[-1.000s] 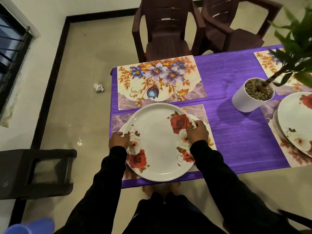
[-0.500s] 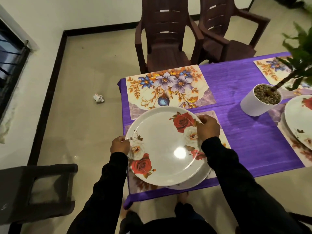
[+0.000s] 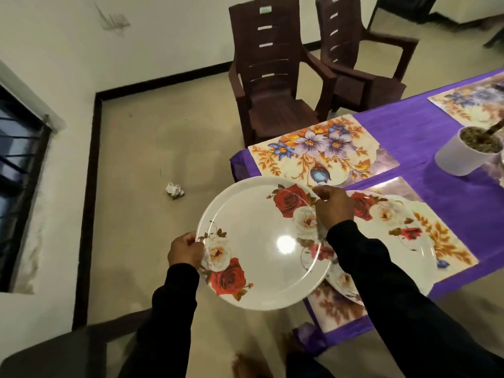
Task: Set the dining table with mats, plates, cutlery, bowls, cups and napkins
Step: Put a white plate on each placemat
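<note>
I hold a white plate with red and white roses (image 3: 259, 249) in the air, past the table's left end and partly over the floor. My left hand (image 3: 185, 251) grips its left rim, and my right hand (image 3: 331, 207) pinches its far right rim. A second rose plate (image 3: 387, 230) lies on the near floral mat (image 3: 447, 241), partly hidden by my right arm. The far floral mat (image 3: 319, 150) carries nothing. A third mat (image 3: 469, 105) lies at the far right on the purple tablecloth (image 3: 425, 132).
A white plant pot with pebbles (image 3: 466, 150) stands on the table at right. Two brown plastic chairs (image 3: 275, 77) stand beyond the table. A crumpled paper (image 3: 174, 190) lies on the floor. A dark chair (image 3: 54, 350) is at lower left, a barred window (image 3: 19, 159) at left.
Both hands lifted the top plate off the one beneath and carried it left, off the near mat. The lower plate stays on the mat. The view swung left.
</note>
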